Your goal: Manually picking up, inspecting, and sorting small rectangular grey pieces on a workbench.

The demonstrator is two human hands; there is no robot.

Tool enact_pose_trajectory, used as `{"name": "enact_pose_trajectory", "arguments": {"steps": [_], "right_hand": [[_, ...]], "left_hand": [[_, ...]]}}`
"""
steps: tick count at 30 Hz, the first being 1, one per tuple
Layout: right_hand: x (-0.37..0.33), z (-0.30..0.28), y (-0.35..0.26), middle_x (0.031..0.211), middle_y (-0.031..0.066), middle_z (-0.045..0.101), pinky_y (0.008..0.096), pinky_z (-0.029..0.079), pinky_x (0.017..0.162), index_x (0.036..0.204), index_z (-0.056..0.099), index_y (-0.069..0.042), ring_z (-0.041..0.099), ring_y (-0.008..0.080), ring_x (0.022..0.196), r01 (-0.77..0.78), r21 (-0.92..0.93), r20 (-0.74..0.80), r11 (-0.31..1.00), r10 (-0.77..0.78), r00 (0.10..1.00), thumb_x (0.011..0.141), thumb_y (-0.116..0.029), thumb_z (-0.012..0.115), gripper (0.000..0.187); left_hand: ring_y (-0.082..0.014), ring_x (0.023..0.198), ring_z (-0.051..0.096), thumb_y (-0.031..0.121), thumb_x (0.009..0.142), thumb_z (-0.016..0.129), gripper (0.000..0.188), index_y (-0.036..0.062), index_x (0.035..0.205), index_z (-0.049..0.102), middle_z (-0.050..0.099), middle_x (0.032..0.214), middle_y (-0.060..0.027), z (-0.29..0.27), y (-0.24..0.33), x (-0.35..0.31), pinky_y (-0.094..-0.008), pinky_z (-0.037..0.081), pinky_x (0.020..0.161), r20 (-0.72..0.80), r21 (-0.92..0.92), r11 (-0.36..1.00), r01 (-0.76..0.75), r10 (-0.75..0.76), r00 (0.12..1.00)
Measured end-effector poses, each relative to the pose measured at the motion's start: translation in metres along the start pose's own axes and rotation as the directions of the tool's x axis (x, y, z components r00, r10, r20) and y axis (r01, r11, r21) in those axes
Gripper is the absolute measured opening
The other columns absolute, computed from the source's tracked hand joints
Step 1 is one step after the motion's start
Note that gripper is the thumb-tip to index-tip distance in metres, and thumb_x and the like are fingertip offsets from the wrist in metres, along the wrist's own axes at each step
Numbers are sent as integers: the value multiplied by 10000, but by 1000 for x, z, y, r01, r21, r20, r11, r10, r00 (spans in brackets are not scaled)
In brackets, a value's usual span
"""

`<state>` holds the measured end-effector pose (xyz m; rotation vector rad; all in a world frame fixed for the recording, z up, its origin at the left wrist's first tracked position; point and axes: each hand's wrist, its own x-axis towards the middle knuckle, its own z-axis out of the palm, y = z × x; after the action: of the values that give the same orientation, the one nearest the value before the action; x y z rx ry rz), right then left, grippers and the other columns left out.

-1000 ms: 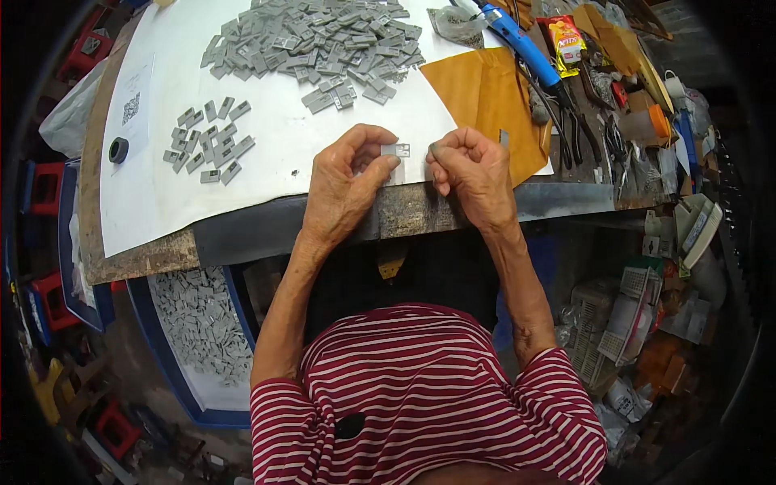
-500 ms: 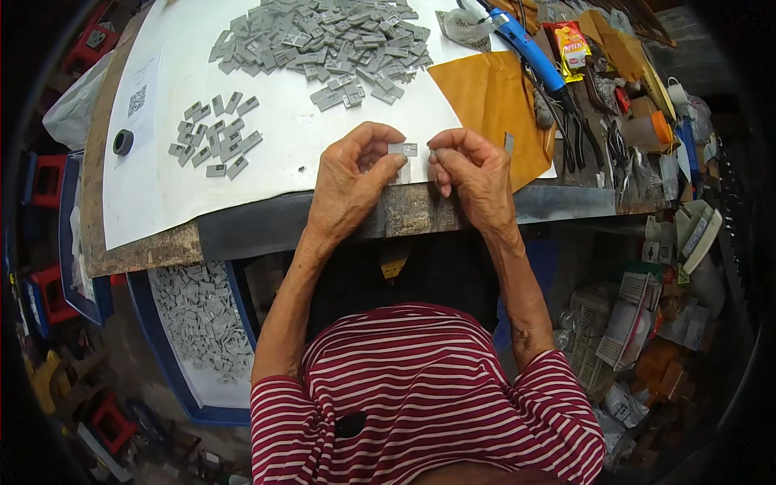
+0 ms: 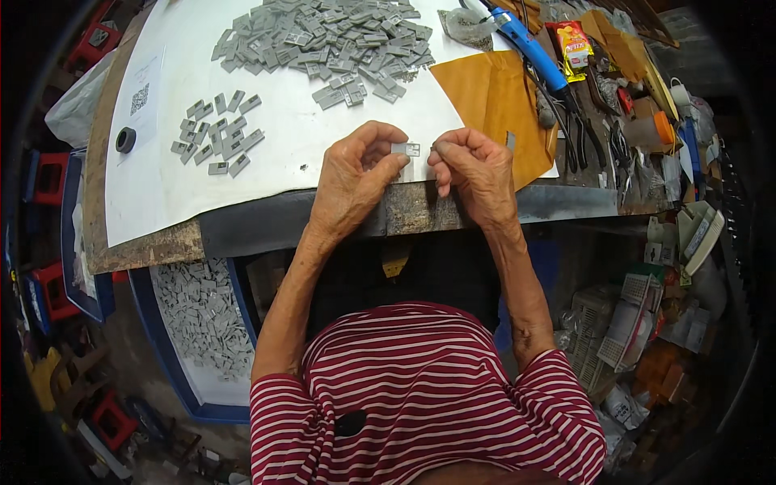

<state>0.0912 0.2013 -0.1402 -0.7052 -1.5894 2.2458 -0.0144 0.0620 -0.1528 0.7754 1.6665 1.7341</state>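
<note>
Beneath the worn wooden table (image 3: 166, 249), a blue rectangular tray (image 3: 218, 413) holds small grey pieces (image 3: 202, 319). As a second ago, the left hand (image 3: 356, 174) grasps a flat grey rectangular plate (image 3: 403, 149) beside the right hand (image 3: 482, 174), clenched on I can't tell what.

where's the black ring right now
In the head view, the black ring lies at the workbench's left, below the printed square code and left of the smaller grey-part cluster.

Held piece (image 3: 404, 149) smooth, matt; sheet (image 3: 283, 141) paper-like; table edge (image 3: 411, 212) rough wood; packet (image 3: 572, 48) glossy.
</note>
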Motion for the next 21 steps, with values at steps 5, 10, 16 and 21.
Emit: {"name": "enact_pose_trajectory", "arguments": {"steps": [5,10,16,21], "right_hand": [[4,-4,1,729,126,606,213,461,436,872,547,75,552,113,527,-53,155,26,987,50,998,833,-54,575,137],[3,-3,0,709,106,597,192,415,403,857,551,60,503,87,484,-93,199,70,975,81,994,827,-56,584,124],[1,9,1,666,53,563,161,300,375,842,552,25,413,42,448,-107,111,43,988,103,994,819,-71,599,110],[-3,19,6,651,32,547,162,265,385,853,548,14,392,23,451,8,-8,-78,1000,-9,997,819,-87,605,121]], "left_hand": [[-79,662,544,32,779,596,169,-23,938,575,589,724,-40,0,1,0,-216,441,600,8,37,999,-30,30,1000],[-97,664,558,27,771,600,169,-21,932,579,597,723,-51,1,0,0,-231,452,608,10,74,996,-56,55,998],[-101,682,577,25,768,600,167,-24,926,579,613,732,-62,0,2,0,-232,458,616,17,86,995,-54,53,998],[-87,646,584,23,774,599,162,-33,924,577,623,723,-60,0,8,-1,-209,472,592,19,18,1000,25,-25,999]]}}
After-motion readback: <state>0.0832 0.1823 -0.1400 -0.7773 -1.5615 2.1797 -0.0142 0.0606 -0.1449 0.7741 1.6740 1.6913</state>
